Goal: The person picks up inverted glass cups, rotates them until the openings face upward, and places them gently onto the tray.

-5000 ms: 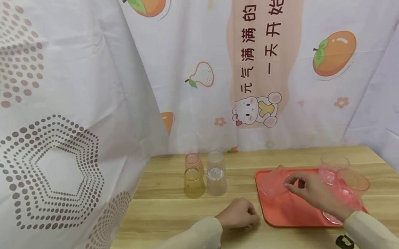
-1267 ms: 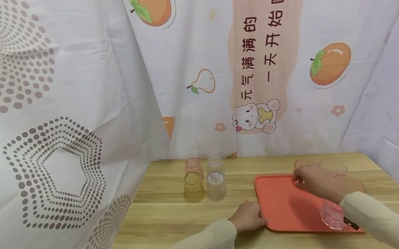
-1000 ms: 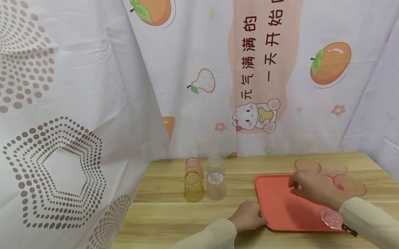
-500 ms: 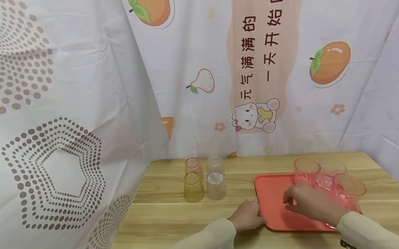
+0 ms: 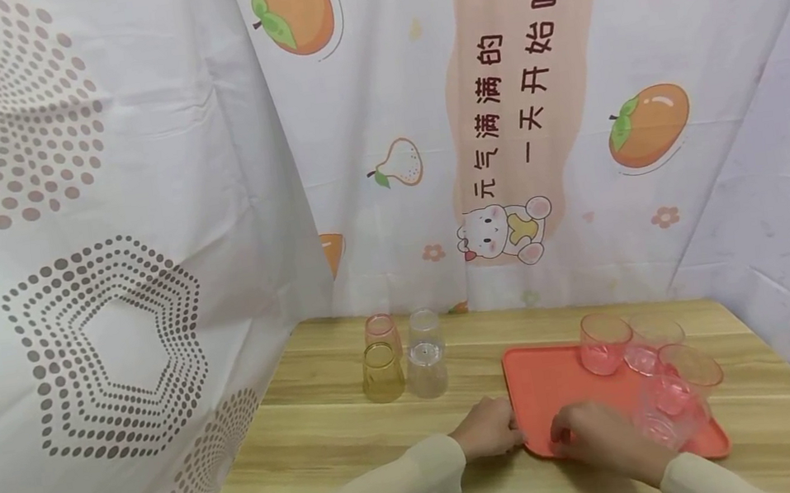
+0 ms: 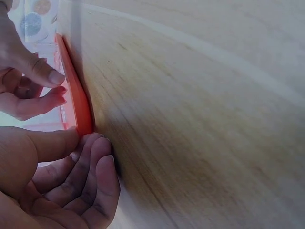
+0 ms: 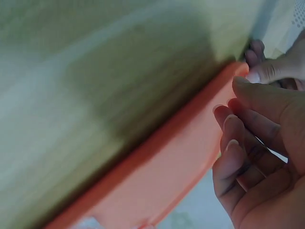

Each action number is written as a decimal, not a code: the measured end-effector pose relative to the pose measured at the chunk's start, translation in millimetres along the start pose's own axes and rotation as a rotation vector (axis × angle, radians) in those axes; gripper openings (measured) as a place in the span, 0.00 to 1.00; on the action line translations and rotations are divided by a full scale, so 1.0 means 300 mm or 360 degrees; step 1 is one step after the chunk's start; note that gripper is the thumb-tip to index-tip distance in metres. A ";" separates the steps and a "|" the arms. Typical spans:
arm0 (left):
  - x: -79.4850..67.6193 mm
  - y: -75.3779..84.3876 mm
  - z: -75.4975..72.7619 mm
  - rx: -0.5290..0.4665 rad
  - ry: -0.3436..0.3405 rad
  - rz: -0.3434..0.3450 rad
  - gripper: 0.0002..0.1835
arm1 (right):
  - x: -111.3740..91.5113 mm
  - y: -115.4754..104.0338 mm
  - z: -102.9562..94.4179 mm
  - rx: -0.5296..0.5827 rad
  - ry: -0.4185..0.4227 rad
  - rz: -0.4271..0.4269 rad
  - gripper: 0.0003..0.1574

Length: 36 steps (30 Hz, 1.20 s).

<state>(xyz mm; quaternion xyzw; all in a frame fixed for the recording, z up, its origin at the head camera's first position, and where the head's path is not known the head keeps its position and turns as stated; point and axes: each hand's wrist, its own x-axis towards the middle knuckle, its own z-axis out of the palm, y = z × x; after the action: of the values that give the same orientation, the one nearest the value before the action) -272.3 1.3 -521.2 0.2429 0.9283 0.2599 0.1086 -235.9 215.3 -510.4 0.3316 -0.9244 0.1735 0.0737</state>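
Note:
In the head view my left hand (image 5: 490,427) is at the left front corner of a red-orange tray (image 5: 543,377). The left wrist view shows its thumb on top of the tray corner (image 6: 78,107) and its fingers curled against the outer side, pinching it. My right hand (image 5: 600,436) hovers over the tray's front part, fingers loosely bent and holding nothing. Its thumb and index finger are parted near the rim in the right wrist view. Toward the tray's right side stand clear plastic cups: a pink cup (image 5: 605,348), a colourless cup (image 5: 655,341) and others partly overlapping.
Left of the tray, several cups stand upside down on the wooden table (image 5: 329,430), among them a yellow cup (image 5: 383,375) and a colourless cup (image 5: 427,371). A printed curtain (image 5: 392,222) hangs behind the table and another curtain (image 5: 221,178) on the left.
My right hand, earlier at a tilted pink cup, has come back from the tray's rear toward its front edge, uncovering the cups. My left hand has moved from beside the tray onto its corner.

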 end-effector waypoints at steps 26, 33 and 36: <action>-0.029 -0.081 -0.112 0.0052 0.0076 0.0368 0.13 | -0.009 -0.039 0.053 0.0075 0.0027 -0.0040 0.13; -0.063 -0.135 -0.248 0.0017 0.0145 0.0429 0.11 | -0.011 -0.042 0.053 0.0080 0.0051 -0.0024 0.13; -0.075 -0.159 -0.304 0.0092 0.0228 0.0470 0.12 | -0.013 -0.041 0.056 0.0083 0.0052 -0.0022 0.13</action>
<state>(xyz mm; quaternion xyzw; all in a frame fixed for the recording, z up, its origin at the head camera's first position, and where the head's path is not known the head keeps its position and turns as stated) -301.8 -84.9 -468.2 0.3606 0.8949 0.2629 -0.0043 -225.5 202.6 -523.6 0.3370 -0.9159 0.2023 0.0812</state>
